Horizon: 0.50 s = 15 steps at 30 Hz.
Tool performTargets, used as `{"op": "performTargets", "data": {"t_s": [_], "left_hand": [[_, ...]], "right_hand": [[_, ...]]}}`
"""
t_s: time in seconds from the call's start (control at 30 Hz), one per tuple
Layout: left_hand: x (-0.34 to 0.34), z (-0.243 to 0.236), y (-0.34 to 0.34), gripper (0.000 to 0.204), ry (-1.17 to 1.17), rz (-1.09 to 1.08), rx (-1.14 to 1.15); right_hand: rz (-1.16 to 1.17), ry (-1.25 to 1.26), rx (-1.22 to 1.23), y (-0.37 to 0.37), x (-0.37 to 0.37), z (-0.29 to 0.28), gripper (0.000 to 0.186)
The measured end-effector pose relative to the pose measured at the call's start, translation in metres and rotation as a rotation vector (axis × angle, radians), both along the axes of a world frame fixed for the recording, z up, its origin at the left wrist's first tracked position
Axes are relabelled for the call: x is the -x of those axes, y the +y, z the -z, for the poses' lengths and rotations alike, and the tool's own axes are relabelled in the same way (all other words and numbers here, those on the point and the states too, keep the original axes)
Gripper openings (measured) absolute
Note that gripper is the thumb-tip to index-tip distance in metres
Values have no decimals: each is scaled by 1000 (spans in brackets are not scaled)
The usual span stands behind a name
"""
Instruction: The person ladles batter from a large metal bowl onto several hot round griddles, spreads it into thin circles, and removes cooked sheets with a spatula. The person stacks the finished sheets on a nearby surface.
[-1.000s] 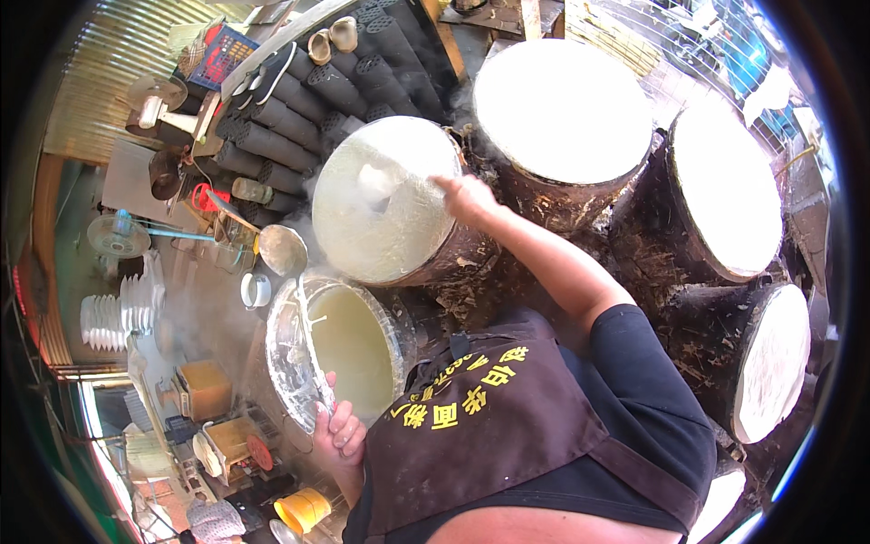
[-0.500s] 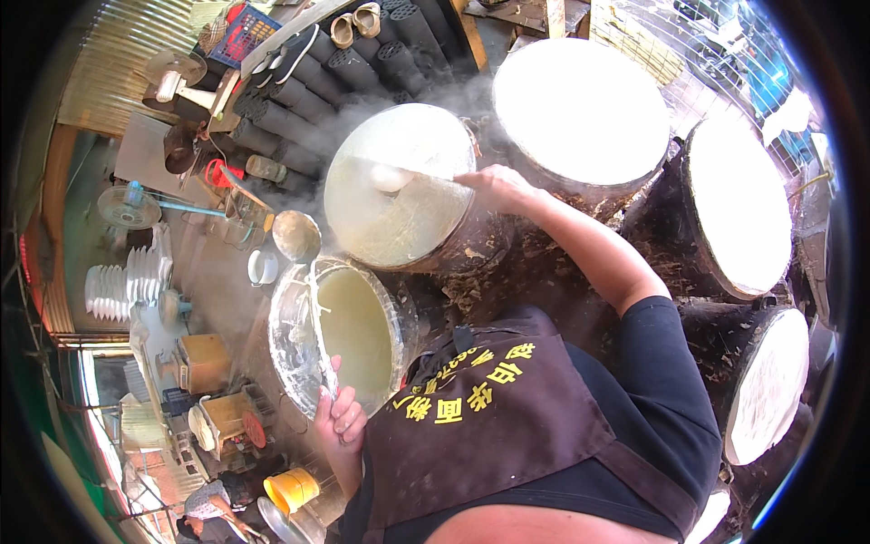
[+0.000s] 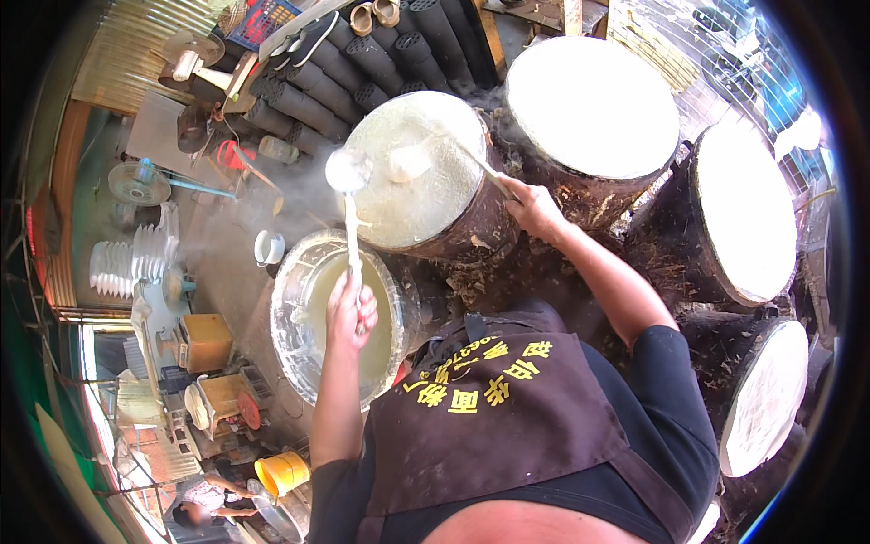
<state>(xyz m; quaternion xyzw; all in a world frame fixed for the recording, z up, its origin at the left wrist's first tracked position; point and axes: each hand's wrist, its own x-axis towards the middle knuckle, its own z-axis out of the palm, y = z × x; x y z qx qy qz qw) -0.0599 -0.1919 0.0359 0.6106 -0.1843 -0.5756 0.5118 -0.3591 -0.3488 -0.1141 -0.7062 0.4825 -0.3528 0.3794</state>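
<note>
My left hand (image 3: 352,313) is closed round the pale, batter-smeared handle of a long ladle (image 3: 353,238). Its bowl hangs at the left rim of a steaming drum (image 3: 426,227). Below my left hand stands a clear-walled tub (image 3: 294,304) with off-white liquid in it. My right hand (image 3: 535,208) grips a thin-handled tool (image 3: 478,156) that slants out over the drum top. Steam blurs its far end, so its kind is unclear. A pale round patch (image 3: 410,163) shows on the drum's translucent top beside that end.
Other drums with white round tops (image 3: 594,104) stand to the right. Dark perforated cylinders (image 3: 372,54) line up behind the steaming drum. A white mug-like container (image 3: 269,247) lies left of the tub. At lower left are a yellow bucket (image 3: 283,472) and another person (image 3: 204,508).
My left hand has risen with the ladle, bringing its bowl from above the tub to the drum's rim. My right hand has shifted slightly right and down, drawing the tool's handle back.
</note>
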Motion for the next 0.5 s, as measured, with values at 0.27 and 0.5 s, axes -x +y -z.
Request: {"op": "performTargets", "data": {"t_s": [0.27,0.5], "left_hand": [[44,26,-49,14,-65,176,-69],[4,50,-23,10,1036,61,13]], "right_hand": [[-23,-262,-325,97,-82,14,46],[-179,-114,-8,134,-104,-5,47]]}}
